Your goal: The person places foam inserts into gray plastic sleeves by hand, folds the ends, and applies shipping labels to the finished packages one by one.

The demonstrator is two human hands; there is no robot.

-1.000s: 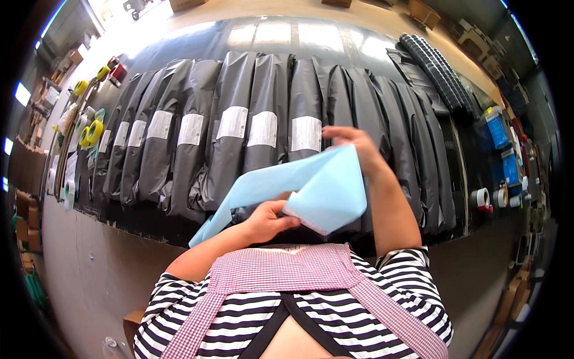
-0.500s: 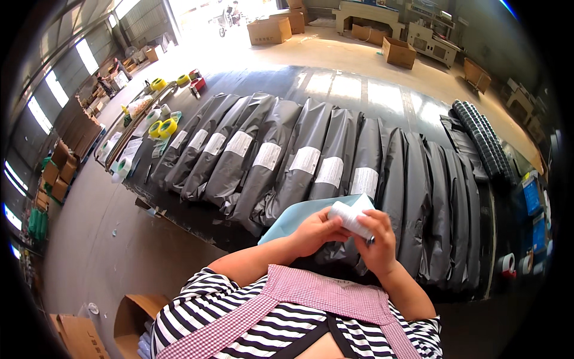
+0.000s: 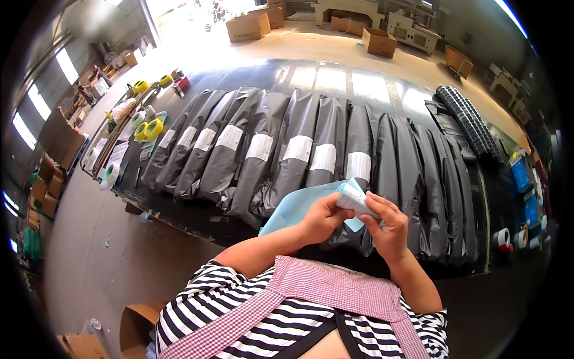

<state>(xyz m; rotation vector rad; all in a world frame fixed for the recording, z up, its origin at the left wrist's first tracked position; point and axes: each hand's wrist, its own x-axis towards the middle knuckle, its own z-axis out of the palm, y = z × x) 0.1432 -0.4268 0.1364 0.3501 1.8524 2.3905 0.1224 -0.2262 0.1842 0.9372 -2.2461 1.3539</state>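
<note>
A white printed label (image 3: 353,198) is bent into a curl between my two hands, in front of the row of packages. My left hand (image 3: 323,220) pinches its left side with the thumb and fingers. On its right end, my right hand (image 3: 390,228) closes thumb and fingertips. A light blue backing sheet (image 3: 287,210) shows behind the label and runs left beneath my left hand. Just beyond lie long grey plastic-wrapped packages (image 3: 297,119), side by side. Those on the left and in the middle bear white labels (image 3: 323,158); the ones on the right show none.
The packages lie on a dark table (image 3: 251,69). Yellow tape rolls (image 3: 154,128) and other rolls sit at its left. A black ridged roll (image 3: 469,122) lies at the right, near blue boxes (image 3: 520,173). Cardboard boxes (image 3: 248,27) and machines (image 3: 412,33) stand on the floor beyond.
The label has turned, so its printed face now shows between my hands, with light blue backing beside it. The whole view has shifted slightly.
</note>
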